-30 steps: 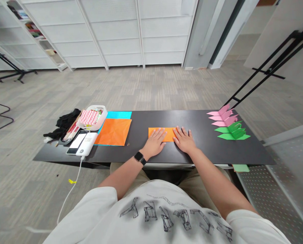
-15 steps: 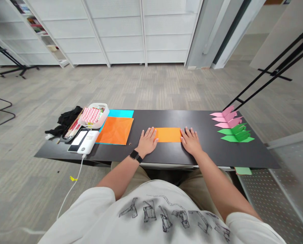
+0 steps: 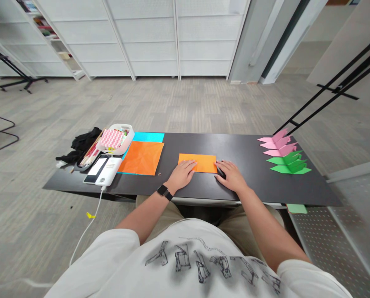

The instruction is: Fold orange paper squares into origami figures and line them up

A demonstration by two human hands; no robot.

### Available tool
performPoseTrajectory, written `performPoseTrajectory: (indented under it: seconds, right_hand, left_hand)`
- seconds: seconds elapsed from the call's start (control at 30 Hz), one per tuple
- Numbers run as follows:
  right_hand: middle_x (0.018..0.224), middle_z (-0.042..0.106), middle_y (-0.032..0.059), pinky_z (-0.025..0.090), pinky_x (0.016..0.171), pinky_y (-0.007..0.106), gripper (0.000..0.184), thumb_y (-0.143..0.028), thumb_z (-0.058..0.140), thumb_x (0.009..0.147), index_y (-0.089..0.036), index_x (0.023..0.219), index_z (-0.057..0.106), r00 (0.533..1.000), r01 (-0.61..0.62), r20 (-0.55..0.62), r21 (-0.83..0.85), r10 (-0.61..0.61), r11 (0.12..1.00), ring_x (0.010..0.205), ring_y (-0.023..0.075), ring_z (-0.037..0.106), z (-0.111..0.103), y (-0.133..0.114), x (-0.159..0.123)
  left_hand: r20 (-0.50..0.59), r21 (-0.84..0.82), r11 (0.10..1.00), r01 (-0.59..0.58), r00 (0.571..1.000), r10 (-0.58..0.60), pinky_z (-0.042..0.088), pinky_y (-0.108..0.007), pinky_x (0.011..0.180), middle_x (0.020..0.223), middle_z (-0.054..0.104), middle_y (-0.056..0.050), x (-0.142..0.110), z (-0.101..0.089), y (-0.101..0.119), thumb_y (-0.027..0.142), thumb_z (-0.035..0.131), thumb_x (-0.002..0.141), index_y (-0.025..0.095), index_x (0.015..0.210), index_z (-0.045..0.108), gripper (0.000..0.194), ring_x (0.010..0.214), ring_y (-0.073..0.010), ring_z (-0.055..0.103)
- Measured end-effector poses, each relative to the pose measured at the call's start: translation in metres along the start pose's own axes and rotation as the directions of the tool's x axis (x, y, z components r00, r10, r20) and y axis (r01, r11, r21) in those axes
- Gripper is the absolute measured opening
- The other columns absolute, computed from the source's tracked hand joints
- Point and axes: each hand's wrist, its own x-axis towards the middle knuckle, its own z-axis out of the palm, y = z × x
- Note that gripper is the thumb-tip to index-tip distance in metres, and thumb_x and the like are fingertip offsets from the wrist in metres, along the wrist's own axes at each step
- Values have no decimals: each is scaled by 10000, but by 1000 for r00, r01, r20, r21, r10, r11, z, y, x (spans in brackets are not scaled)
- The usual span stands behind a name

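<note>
A folded orange paper rectangle (image 3: 197,162) lies flat on the black table (image 3: 240,188) in front of me. My left hand (image 3: 182,175), with a black watch on the wrist, rests at the paper's near left corner, fingertips touching its edge. My right hand (image 3: 231,175) sits at the near right corner, fingers curled down onto that corner. Neither hand has lifted the paper off the table.
Orange sheets on a cyan sheet (image 3: 142,157) lie to the left, beside a white basket (image 3: 114,139), a white power bank (image 3: 108,171), a phone and black cloth. Pink (image 3: 278,144) and green (image 3: 289,163) folded paper pieces sit at the right end. A green sheet (image 3: 297,208) hangs below the edge.
Both hands slid outward from the top of the orange paper to its ends, then drew back to its near corners. The paper now sits a little farther from me.
</note>
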Motion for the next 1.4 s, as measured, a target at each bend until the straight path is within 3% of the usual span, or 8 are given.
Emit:
performPoseTrajectory:
  seconds: [0.23,0.5,0.7,0.83,0.93,1.1,1.23,1.4]
  right_hand:
    - [1547,654,106,372,1278,566,602,-492,577,1023,-231,1565,594,999,-22,-30,26,23,999,1492,314,534,0,0,-1]
    - [1469,677,93,451,1222,514,391,-474,520,1080,-294,1292,795,991,-15,-133,-7,13,1000,1395,302,573,-6,-4,0]
    - [1352,721,109,459,1196,531,390,-440,477,1101,-291,1131,836,980,-42,-194,17,44,999,1327,313,604,-4,-16,-4]
    - [1356,707,116,458,1194,531,380,-499,519,1083,-298,1277,777,986,-15,-167,33,20,999,1325,324,600,-1,-26,-8]
    - [1491,616,165,435,1224,530,639,-615,641,1003,-231,1513,614,976,-33,-211,56,44,998,1410,354,539,0,-27,-7]
    - [1568,537,170,428,1245,528,801,-482,637,1014,-237,1714,333,960,-111,-248,90,130,990,1469,342,493,3,-20,0]
    - [1551,548,141,473,1210,545,678,-331,682,986,-314,1637,492,955,-5,-293,123,41,992,1426,340,541,10,-14,2]
    - [1500,619,91,487,1181,577,355,-184,681,965,-343,1257,805,949,130,-300,82,-100,988,1417,340,547,14,-12,3]
  left_hand:
    - [-36,38,996,76,997,-74,422,-493,1254,1492,649,-125,23,12,27,593,714,971,208,1529,601,687,1401,-321,563]
    - [-43,2,999,40,998,-40,427,-478,1238,1441,668,-112,26,13,25,558,727,975,232,1467,640,597,1360,-311,577]
    - [-41,-17,999,-27,999,26,329,-500,1319,1466,680,-87,26,13,29,367,668,1023,223,1283,699,299,1407,-275,565]
    - [-64,16,1000,3,998,-2,417,-505,1229,1382,711,-78,24,11,29,251,601,1043,242,1142,737,168,1331,-268,594]
    - [-116,7,995,97,989,-95,506,-475,1100,1269,725,-90,20,10,25,243,579,1060,244,1102,753,179,1214,-269,624]
    - [-217,-177,977,120,963,-158,559,-387,1054,1200,728,-86,14,9,14,78,557,1004,213,1091,728,235,1151,-221,658]
    - [-197,-309,951,2,978,-66,575,-373,1062,1194,757,-57,12,12,10,-36,540,918,224,1060,710,342,1156,-203,698]
    - [-127,-318,948,-11,991,-31,573,-412,1070,1173,794,-43,12,16,10,-27,573,911,240,1066,729,346,1128,-225,733]
